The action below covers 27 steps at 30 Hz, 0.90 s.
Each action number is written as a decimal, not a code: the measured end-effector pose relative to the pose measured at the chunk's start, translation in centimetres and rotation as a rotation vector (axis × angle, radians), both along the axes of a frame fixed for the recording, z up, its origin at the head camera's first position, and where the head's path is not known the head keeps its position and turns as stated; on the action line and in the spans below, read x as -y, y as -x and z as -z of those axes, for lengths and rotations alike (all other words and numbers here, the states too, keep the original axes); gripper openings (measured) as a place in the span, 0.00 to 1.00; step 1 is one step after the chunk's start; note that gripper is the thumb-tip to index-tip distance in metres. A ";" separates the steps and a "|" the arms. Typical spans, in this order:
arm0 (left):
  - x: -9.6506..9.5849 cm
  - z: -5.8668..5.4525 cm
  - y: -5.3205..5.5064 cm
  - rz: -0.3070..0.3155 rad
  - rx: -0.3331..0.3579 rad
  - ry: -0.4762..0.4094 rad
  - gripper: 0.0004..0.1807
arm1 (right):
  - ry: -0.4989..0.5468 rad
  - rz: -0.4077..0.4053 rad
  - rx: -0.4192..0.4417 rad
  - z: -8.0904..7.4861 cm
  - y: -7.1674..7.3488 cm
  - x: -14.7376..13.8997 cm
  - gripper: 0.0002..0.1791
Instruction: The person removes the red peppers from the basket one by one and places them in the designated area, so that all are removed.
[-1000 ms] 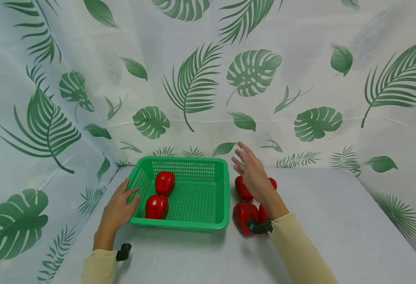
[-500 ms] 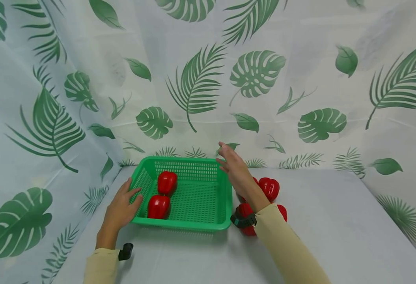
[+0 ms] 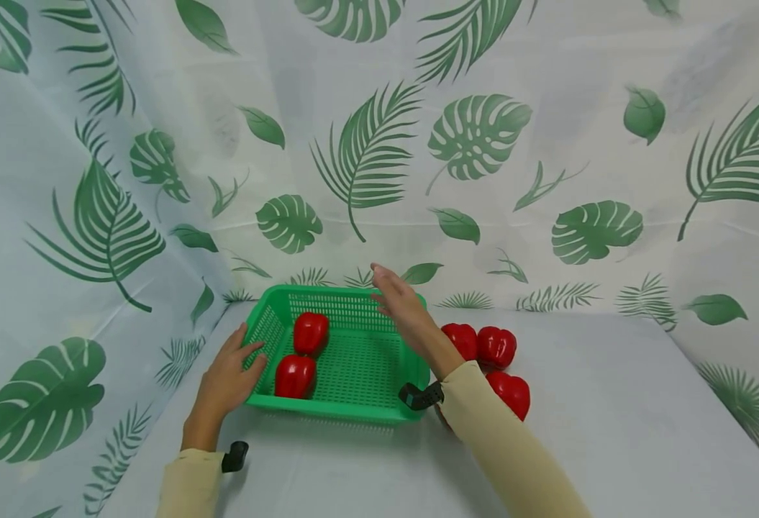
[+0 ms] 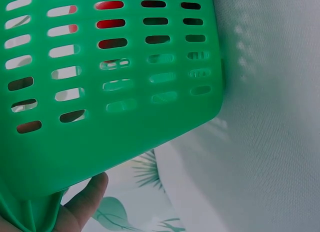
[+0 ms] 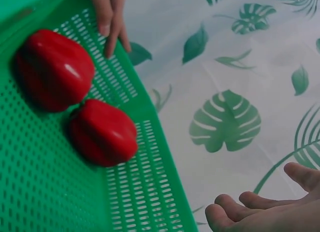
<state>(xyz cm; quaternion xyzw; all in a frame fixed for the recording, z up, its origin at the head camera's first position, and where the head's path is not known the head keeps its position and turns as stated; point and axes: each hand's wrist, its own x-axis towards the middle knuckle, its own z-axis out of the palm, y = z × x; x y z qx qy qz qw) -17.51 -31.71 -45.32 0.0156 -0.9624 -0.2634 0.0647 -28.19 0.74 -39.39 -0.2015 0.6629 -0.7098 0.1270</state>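
Note:
Two red bell peppers [image 3: 295, 376] lie against the left end of a green plastic basket [image 3: 347, 411]. My left hand [image 3: 226, 378] rests on that end's rim, its fingers loosely spread over the edge; the right wrist view shows these fingers [image 5: 104, 14] hanging along the wall. Over the basket's right end is my right hand [image 3: 405, 306], empty, with straight fingers. More red bell peppers [image 3: 497, 347] sit in a group on the table to the right of the basket. My right sleeve and wrist partly cover this group.
A white cloth covers the table [image 3: 599, 410]. Behind and to the left hangs a white curtain [image 3: 379, 144] printed with green leaves. A black band [image 3: 421, 396] is on my right wrist.
My right hand has moved left, from above the loose peppers to over the basket's right end, uncovering some of them. My left hand stays at the rim. The head view has shifted slightly.

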 end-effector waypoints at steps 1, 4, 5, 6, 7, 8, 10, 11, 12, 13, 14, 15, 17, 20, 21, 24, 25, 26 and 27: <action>0.0 0.0 0.0 0.001 -0.001 0.000 0.25 | -0.003 -0.004 0.004 0.1 0.1 0.3 0.36; 0.1 0.1 0.0 0.006 -0.007 -0.006 0.25 | -0.013 -0.014 0.023 0.4 0.4 1.1 0.37; 0.2 0.2 0.0 0.010 -0.011 -0.009 0.25 | -0.019 -0.015 0.030 0.5 0.4 1.3 0.37; 0.2 0.3 0.0 0.014 -0.014 -0.011 0.25 | -0.026 -0.018 0.035 0.6 0.5 1.5 0.37; 0.2 0.4 0.0 0.016 -0.017 -0.012 0.25 | -0.032 -0.021 0.041 0.7 0.6 1.7 0.38; 0.3 0.5 0.1 0.019 -0.021 -0.012 0.25 | -0.039 -0.021 0.045 0.7 0.6 1.9 0.38; 0.3 0.7 0.1 0.024 -0.027 -0.015 0.24 | -0.053 -0.025 0.052 0.9 0.9 2.3 0.39; 0.3 0.7 0.2 0.027 -0.029 -0.016 0.24 | -0.064 -0.027 0.052 1.0 1.0 2.4 0.39; 0.2 0.7 0.2 0.028 -0.030 -0.017 0.24 | -0.073 -0.031 0.056 1.1 1.1 2.6 0.40; 0.2 0.8 0.2 0.029 -0.030 -0.019 0.24 | -0.079 -0.035 0.061 1.2 1.2 2.8 0.39; 0.2 0.7 0.2 0.029 -0.030 -0.020 0.25 | -0.087 -0.040 0.066 1.3 1.3 3.1 0.39; 0.1 0.7 0.2 0.028 -0.031 -0.022 0.24 | -0.096 -0.045 0.071 1.4 1.5 3.3 0.39; 0.1 0.6 0.2 0.024 -0.031 -0.021 0.25 | -0.117 -0.054 0.079 1.5 1.7 3.9 0.39; 0.1 0.5 0.2 0.016 -0.035 -0.015 0.24 | -0.141 -0.061 0.084 1.6 2.0 4.9 0.38; 0.1 0.5 0.2 0.015 -0.038 -0.014 0.24 | -0.146 -0.062 0.086 1.6 2.1 5.2 0.38; 0.2 0.5 0.1 0.015 -0.042 -0.011 0.24 | -0.155 -0.062 0.087 1.8 2.3 5.9 0.37; 0.2 0.5 0.1 0.015 -0.043 -0.011 0.24 | -0.157 -0.064 0.093 2.0 2.4 6.2 0.37; 0.2 0.4 0.1 0.014 -0.041 -0.009 0.24 | -0.160 -0.066 0.095 2.1 2.5 6.4 0.36; 0.2 0.4 0.1 0.012 -0.038 -0.008 0.24 | -0.164 -0.069 0.098 2.1 2.5 6.5 0.36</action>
